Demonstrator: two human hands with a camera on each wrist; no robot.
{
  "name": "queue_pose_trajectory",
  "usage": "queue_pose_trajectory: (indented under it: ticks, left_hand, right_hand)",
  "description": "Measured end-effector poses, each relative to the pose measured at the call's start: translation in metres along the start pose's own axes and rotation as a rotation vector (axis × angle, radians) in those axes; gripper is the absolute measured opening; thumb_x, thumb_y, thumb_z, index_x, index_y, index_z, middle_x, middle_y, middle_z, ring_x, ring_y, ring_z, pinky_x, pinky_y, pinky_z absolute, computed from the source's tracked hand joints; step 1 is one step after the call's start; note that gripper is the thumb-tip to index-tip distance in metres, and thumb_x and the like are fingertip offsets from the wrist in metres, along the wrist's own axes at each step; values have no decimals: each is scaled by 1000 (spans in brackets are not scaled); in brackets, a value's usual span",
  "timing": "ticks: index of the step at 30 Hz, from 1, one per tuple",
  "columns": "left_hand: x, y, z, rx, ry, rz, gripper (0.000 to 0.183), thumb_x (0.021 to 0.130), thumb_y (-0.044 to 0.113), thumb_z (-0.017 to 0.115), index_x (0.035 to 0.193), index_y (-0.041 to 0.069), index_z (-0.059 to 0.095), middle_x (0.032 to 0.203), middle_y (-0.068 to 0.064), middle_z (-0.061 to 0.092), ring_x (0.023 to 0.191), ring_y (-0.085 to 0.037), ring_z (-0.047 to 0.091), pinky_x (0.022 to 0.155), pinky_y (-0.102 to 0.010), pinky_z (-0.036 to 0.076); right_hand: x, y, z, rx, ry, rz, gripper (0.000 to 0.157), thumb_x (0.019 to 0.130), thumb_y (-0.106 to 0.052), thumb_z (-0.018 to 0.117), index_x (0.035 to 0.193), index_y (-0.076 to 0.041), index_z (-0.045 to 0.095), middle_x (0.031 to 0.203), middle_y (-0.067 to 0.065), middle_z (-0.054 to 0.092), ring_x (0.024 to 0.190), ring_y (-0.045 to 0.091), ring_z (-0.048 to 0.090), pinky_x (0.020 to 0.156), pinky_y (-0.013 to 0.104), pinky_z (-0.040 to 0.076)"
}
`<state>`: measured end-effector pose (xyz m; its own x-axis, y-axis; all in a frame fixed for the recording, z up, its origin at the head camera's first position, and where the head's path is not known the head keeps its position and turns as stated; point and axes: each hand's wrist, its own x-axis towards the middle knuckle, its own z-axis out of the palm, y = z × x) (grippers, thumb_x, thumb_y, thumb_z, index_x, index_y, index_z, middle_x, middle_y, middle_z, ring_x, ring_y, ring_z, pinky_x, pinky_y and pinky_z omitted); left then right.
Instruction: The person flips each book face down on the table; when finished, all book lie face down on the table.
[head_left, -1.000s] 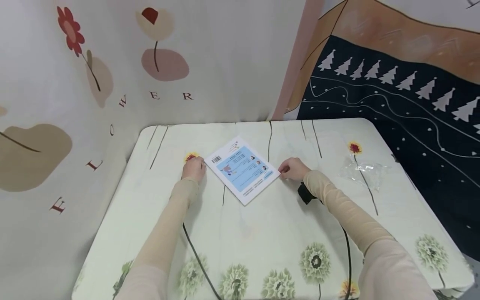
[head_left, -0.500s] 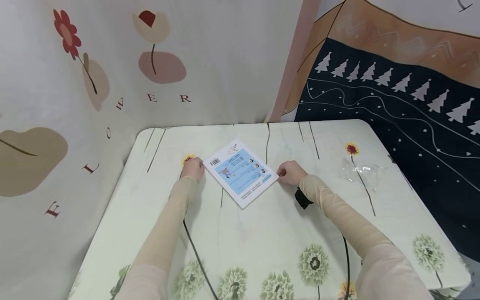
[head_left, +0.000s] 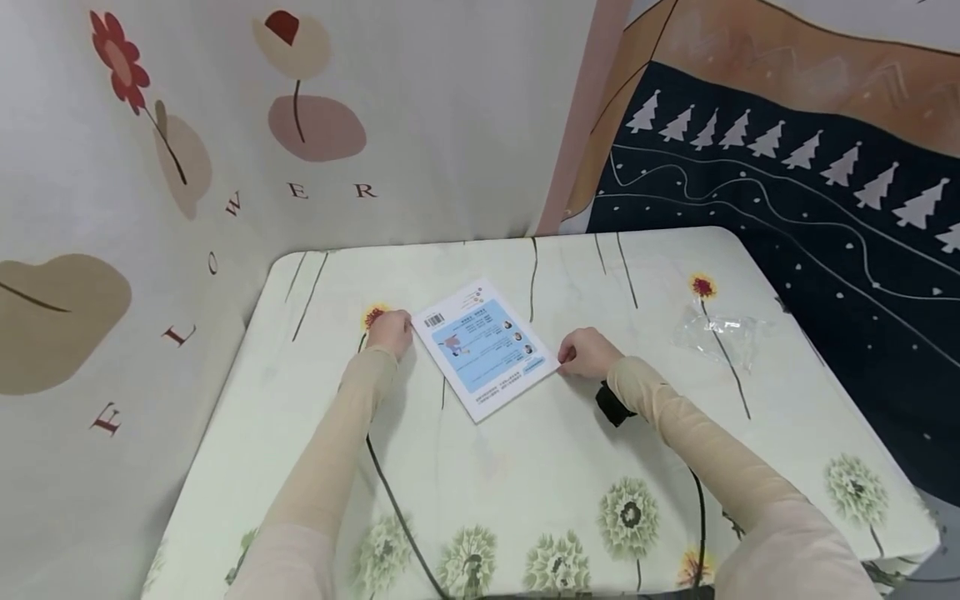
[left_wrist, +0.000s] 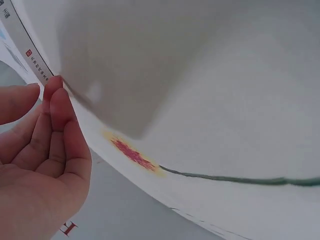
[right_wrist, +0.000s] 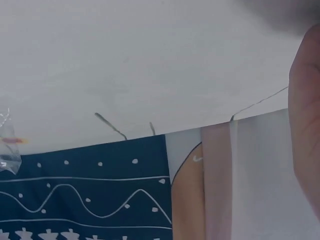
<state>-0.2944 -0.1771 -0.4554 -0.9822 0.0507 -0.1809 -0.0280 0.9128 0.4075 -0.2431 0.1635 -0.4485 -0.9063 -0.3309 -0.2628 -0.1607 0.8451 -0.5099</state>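
Observation:
A thin white book (head_left: 487,350) with a blue panel and a barcode lies turned cornerwise on the table, between both hands. At its left corner, my left hand (head_left: 391,331) pinches the edge. The left wrist view shows that hand (left_wrist: 47,145) with thumb and curled fingertips right at the end of the book's printed spine (left_wrist: 27,45). My right hand (head_left: 588,354) pinches the right corner between thumb and fingers. In the right wrist view only the side of the right hand (right_wrist: 306,115) shows; the book is out of sight there.
A crumpled clear plastic wrapper (head_left: 723,337) lies on the flower-printed tablecloth (head_left: 540,467) to the right. Black cables (head_left: 393,504) run from both wrists towards the front edge. Patterned curtains (head_left: 450,125) stand behind the table.
The book has turned slightly clockwise on the table, its far corner shifting right and its near corner left. Both hands stay at its corners. The head view has shifted a little.

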Motion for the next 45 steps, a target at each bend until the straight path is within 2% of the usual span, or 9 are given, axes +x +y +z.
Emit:
queue_pose_trajectory:
  ticks: [6, 12, 18, 21, 25, 31, 38, 45]
  left_hand:
    - [1, 2, -3, -4, -19, 31, 30, 93, 7, 42, 118, -5, 54, 119, -22, 57, 117, -35, 49, 102, -44, 38]
    - [-1, 0, -4, -17, -5, 48, 32, 92, 7, 40, 118, -6, 54, 120, -22, 56, 118, -35, 49, 102, -44, 37]
    - [-3, 2, -4, -34, 3, 55, 31, 93, 9, 41, 117, -4, 56, 119, -21, 57, 118, -34, 49, 102, -44, 37]
    - [-4, 6, -3, -40, 6, 60, 30, 93, 9, 42, 116, -3, 56, 119, -20, 58, 118, -34, 49, 102, -43, 37]
    - [-6, 14, 2, -62, -25, 57, 31, 94, 9, 42, 120, -2, 54, 123, -19, 56, 121, -33, 47, 104, -43, 36]
    - [-9, 24, 10, -44, -44, 80, 30, 95, 9, 41, 120, -2, 55, 123, -18, 56, 121, -33, 47, 104, -42, 36]
    - [-10, 25, 11, -68, -39, 84, 29, 95, 10, 42, 117, -1, 56, 120, -17, 58, 119, -32, 49, 103, -42, 37]
    - [-9, 24, 15, -37, -55, 77, 29, 95, 10, 42, 119, -1, 55, 120, -17, 58, 118, -32, 50, 102, -42, 38]
  right_hand:
    - [-9, -9, 2, -24, -36, -29, 5, 73, -8, 71, 77, -7, 68, 76, 3, 64, 68, 13, 55, 63, 23, 46]
    - [-21, -18, 13, -28, -66, -44, 5, 74, -10, 72, 74, -10, 66, 73, 0, 63, 65, 11, 54, 61, 23, 46]
    - [-36, -25, 23, -32, -50, -63, 10, 73, -13, 74, 70, -12, 65, 69, -2, 61, 62, 10, 52, 59, 23, 45]
    - [-45, -26, 28, -44, -32, -83, 11, 73, -14, 74, 69, -13, 64, 67, -3, 60, 61, 9, 52, 58, 22, 44]
    - [-59, -25, 33, -57, -14, -114, 12, 73, -15, 74, 67, -13, 63, 64, -5, 59, 59, 7, 50, 56, 21, 43]
    - [-74, -27, 40, -67, -28, -131, 15, 72, -16, 75, 65, -15, 61, 61, -7, 56, 57, 6, 48, 54, 20, 41]
    - [-76, -31, 44, -79, -45, -140, 18, 71, -19, 76, 62, -16, 60, 60, -8, 55, 55, 5, 47, 52, 20, 40]
    - [-76, -31, 49, -45, -74, -142, 19, 71, -17, 76, 61, -16, 59, 58, -9, 54, 54, 6, 47, 51, 19, 40]
